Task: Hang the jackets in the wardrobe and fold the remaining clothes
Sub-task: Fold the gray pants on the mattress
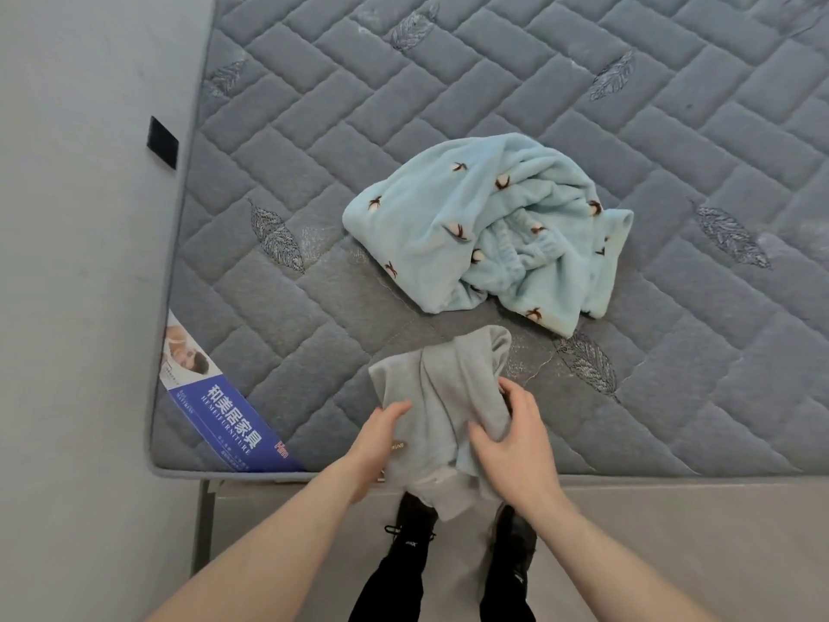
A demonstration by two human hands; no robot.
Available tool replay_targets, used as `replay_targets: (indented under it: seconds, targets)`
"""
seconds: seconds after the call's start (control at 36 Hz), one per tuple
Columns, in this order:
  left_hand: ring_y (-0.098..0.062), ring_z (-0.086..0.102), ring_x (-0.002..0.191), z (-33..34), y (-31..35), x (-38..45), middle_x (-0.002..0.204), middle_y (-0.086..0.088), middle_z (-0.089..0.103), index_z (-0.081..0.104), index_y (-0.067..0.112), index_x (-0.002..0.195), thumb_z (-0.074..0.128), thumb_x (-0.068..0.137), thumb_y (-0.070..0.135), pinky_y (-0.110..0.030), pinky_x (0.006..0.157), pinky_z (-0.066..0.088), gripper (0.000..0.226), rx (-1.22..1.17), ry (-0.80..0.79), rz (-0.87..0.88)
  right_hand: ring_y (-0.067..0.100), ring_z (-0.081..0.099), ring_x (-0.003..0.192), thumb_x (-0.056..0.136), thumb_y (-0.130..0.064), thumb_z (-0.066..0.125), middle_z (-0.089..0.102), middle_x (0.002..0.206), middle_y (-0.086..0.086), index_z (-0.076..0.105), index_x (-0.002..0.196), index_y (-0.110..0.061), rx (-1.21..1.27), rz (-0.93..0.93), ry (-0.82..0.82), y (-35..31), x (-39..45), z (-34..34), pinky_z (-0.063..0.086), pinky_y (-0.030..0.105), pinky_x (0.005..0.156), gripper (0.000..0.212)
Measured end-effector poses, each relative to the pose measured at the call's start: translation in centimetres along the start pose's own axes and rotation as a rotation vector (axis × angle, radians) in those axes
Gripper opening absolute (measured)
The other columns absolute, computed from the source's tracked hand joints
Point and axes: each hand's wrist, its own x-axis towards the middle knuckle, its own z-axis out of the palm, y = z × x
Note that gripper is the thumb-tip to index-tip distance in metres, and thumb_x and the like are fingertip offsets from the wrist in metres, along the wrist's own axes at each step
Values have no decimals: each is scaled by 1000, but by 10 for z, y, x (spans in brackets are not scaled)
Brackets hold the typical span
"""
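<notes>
In the head view, a bare quilted mattress (493,105) fills most of the frame. A crumpled grey garment (448,388) sits at the lower centre, partly on the mattress's near edge and partly hanging over it toward the floor. Both hands are on it. The left hand (381,430) lies against the garment's left side with its fingers bent onto the cloth near a small brown label; whether it truly pinches the fabric or only presses it cannot be told from here. The right hand (516,437) grasps a bunched fold of the cloth on the garment's right side, thumb and fingers curled round it.

The garment's long axis runs roughly up and down the frame, from the hanging end at the person's feet to its far end on the mattress, so it lies directly ahead of and between the two hands, neither one plainly nearer. Spreading it flat for folding would likely mean drawing it up the frame, onto the open quilting.

Just beyond it, toward the centre of the frame, lies a heaped light-blue fleece garment (484,235) with small brown motifs, close to the grey one but apart from it and untouched. No wardrobe or jacket is visible.
</notes>
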Motion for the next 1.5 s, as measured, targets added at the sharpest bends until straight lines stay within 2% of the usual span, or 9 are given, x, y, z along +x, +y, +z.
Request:
replay_targets:
  seconds: [0.08, 0.22, 0.33, 0.5, 0.64, 0.72, 1.0, 1.14, 1.5]
  targets:
    - [-26, 66, 118, -5, 5, -7, 128, -4, 70, 67, 22, 130, 56, 93, 58, -47, 109, 48, 53, -85, -94, -53, 10, 37, 130, 78, -28, 70, 36, 147, -10, 39, 150, -22, -152, -110, -113, -11, -19, 18, 32, 25, 110, 79]
    - [-16, 74, 101, -13, 11, -17, 113, -6, 76, 80, 22, 111, 40, 99, 60, -25, 72, 59, 56, -181, -197, -8, 24, 24, 140, 81, -38, 63, 6, 165, -4, 18, 159, -32, -429, -213, -305, -24, -35, 54, 28, 35, 118, 90]
    - [-12, 69, 110, -26, 15, -11, 126, -1, 71, 73, 25, 123, 67, 74, 72, -29, 90, 52, 69, -99, -48, 70, 24, 14, 148, 86, -40, 62, -9, 167, -3, 4, 161, -32, -517, -229, -387, -29, -35, 77, 18, 31, 121, 95]
    - [-8, 27, 141, -30, 43, 6, 153, 9, 30, 23, 27, 157, 73, 60, 73, -29, 117, 26, 119, 665, 268, 619, 15, 12, 151, 83, -41, 62, -12, 167, -13, 15, 161, -36, -373, -173, -487, -26, -29, 89, 13, 22, 121, 92]
    - [-26, 33, 145, -29, 72, 36, 157, -6, 36, 24, 17, 158, 78, 75, 62, -38, 119, 28, 109, 1108, 3, 483, 13, 47, 133, 83, -32, 73, 46, 146, -18, 64, 128, -27, -53, -85, -44, -14, -43, 76, 34, 24, 111, 46]
    - [-25, 43, 138, -35, 83, 45, 152, -4, 43, 35, 19, 154, 80, 75, 59, -38, 115, 36, 99, 1177, -63, 394, 26, 51, 122, 65, -40, 90, 55, 132, 3, 50, 136, -18, 33, 339, 260, -6, -51, 71, 41, 39, 104, 84]
    - [-14, 69, 91, -32, 85, 11, 103, 2, 73, 70, 21, 104, 90, 62, 42, -29, 67, 54, 51, 738, -50, 173, 15, 59, 117, 67, -51, 87, 62, 129, -9, 39, 140, -34, 789, 871, -123, -10, -76, 65, 49, 44, 99, 89]
    - [-16, 73, 87, -4, 106, -76, 98, 1, 77, 73, 18, 105, 86, 47, 44, -28, 66, 55, 65, 439, -77, 209, 10, 71, 97, 58, -74, 71, 75, 105, -13, 53, 118, -40, 960, 796, -25, -42, -107, -4, 55, 33, 77, 71]
    - [-26, 71, 89, 200, 150, -357, 108, -18, 73, 68, 4, 117, 87, 51, 34, -37, 74, 55, 75, 292, -625, 345, 17, 73, 97, 80, -31, 74, 72, 121, 9, 61, 136, -10, 1232, 387, 360, -113, -273, -257, 57, 23, 69, 60]
